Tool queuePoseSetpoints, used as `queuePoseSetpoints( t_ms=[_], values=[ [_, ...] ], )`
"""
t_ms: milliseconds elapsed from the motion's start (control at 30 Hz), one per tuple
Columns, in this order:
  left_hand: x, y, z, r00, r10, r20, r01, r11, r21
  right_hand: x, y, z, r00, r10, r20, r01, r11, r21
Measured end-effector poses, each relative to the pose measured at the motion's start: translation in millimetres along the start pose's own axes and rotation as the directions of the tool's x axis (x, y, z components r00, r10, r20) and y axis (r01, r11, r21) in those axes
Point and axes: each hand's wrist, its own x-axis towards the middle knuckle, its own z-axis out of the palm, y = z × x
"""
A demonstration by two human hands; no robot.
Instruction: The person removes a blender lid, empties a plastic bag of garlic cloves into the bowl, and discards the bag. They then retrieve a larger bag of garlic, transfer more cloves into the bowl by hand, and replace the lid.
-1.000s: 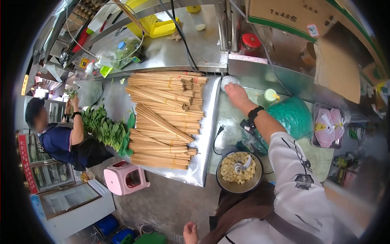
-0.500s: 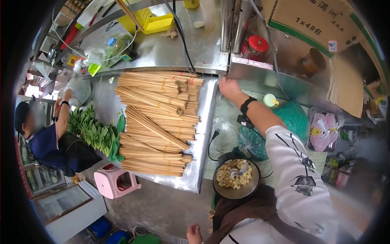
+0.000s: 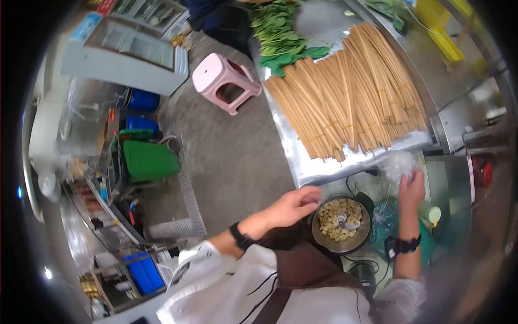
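Observation:
My right hand (image 3: 411, 190) is closed on a crumpled clear plastic bag (image 3: 398, 164), just off the metal table's near edge. My left hand (image 3: 295, 206) is held in the air beside the rim of a food processor bowl (image 3: 356, 249), open and with nothing in it. Peeled garlic cloves (image 3: 332, 220) lie in the bowl around a central blade (image 3: 345, 220). Close to my right forearm is a green plastic bag (image 3: 384, 229), partly covered by the arm. A small pale green container with a yellow lid (image 3: 431, 215) stands right of my right wrist.
Bundles of wooden skewers (image 3: 350, 97) cover much of the metal table (image 3: 318, 174), with leafy greens (image 3: 278, 32) behind them. A pink stool (image 3: 226, 81) stands on the floor, and a green bin (image 3: 150, 160) is farther left. Another person's dark clothing (image 3: 226, 27) shows at the top.
The view has turned toward the floor on the left. My right hand has come back from the table's far corner and now holds the clear bag. My left hand has risen beside the bowl.

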Motion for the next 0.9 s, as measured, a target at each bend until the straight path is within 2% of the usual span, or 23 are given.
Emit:
queuePoseSetpoints(
  t_ms=[33, 133, 167, 233, 300, 367, 467, 500, 600, 633, 700, 733, 767, 800, 833, 900],
  values=[
    [7.8, 5.5, 9.8, 0.999, 0.02, 0.043, -0.018, 0.999, -0.032, -10.0, -17.1, -5.1, 0.999, -0.034, 0.012, 0.033, 0.995, 0.089],
    [17.0, 27.6, 36.1, 0.976, 0.217, 0.019, -0.217, 0.976, -0.022, -46.0, -61.2, -10.9, 0.973, -0.222, 0.057, 0.188, 0.915, 0.357],
    [12.2, 32.8, 35.4, 0.986, 0.166, -0.011, -0.167, 0.985, -0.055, -55.4, -77.5, -12.8, 0.956, -0.281, 0.085, 0.211, 0.859, 0.467],
    [4.3, 37.3, 35.8, 0.997, 0.06, -0.057, -0.066, 0.99, -0.126, -72.8, -98.9, -9.0, 0.938, -0.226, 0.262, -0.03, 0.701, 0.712],
    [-5.4, 25.3, 26.1, 0.994, 0.113, -0.003, -0.109, 0.952, -0.287, -77.3, -112.0, -6.3, 0.857, -0.187, 0.481, -0.351, 0.47, 0.81],
    [-19.9, 15.6, 13.9, 0.99, 0.142, -0.002, -0.132, 0.909, -0.394, -75.8, -127.7, 0.3, 0.678, -0.202, 0.707, -0.685, 0.178, 0.707],
    [-42.4, 5.8, -5.0, 0.989, 0.093, -0.117, -0.13, 0.922, -0.365, -79.7, -152.8, 17.1, 0.513, -0.338, 0.789, -0.845, -0.034, 0.534],
    [-48.9, 10.4, -12.7, 0.982, 0.089, -0.167, -0.146, 0.917, -0.371, -82.9, -162.6, 23.4, 0.498, -0.35, 0.794, -0.857, -0.059, 0.512],
    [-53.8, -4.9, -46.1, 0.96, 0.148, -0.239, -0.232, 0.896, -0.378, -86.9, -193.7, 39.0, 0.478, -0.326, 0.816, -0.867, -0.024, 0.498],
    [-53.7, -10.9, -58.7, 0.95, 0.184, -0.254, -0.271, 0.889, -0.37, -85.0, -204.2, 43.2, 0.455, -0.28, 0.845, -0.869, 0.067, 0.49],
    [-57.8, -23.3, -86.1, 0.917, 0.241, -0.317, -0.35, 0.868, -0.352, -86.5, -223.9, 65.7, 0.612, -0.223, 0.759, -0.683, 0.334, 0.649],
    [-63.2, -26.5, -105.4, 0.909, 0.295, -0.293, -0.381, 0.873, -0.304, -86.9, -236.0, 80.4, 0.683, -0.228, 0.694, -0.556, 0.454, 0.696],
    [-68.8, -28.6, -128.5, 0.899, 0.347, -0.268, -0.413, 0.875, -0.253, -86.0, -249.2, 93.5, 0.723, -0.204, 0.66, -0.431, 0.613, 0.662],
    [-75.4, -29.9, -154.3, 0.884, 0.401, -0.24, -0.449, 0.871, -0.197, -83.0, -275.5, 101.0, 0.701, -0.238, 0.672, -0.418, 0.627, 0.657],
    [-85.9, -29.9, -180.3, 0.886, 0.407, -0.221, -0.457, 0.848, -0.27, -85.3, -296.4, 119.8, 0.637, -0.288, 0.715, -0.517, 0.528, 0.674],
    [-108.8, -33.2, -239.3, 0.889, 0.408, -0.208, -0.453, 0.851, -0.264, -89.7, -346.1, 155.8, 0.496, -0.396, 0.773, -0.688, 0.365, 0.628]
  ],
)
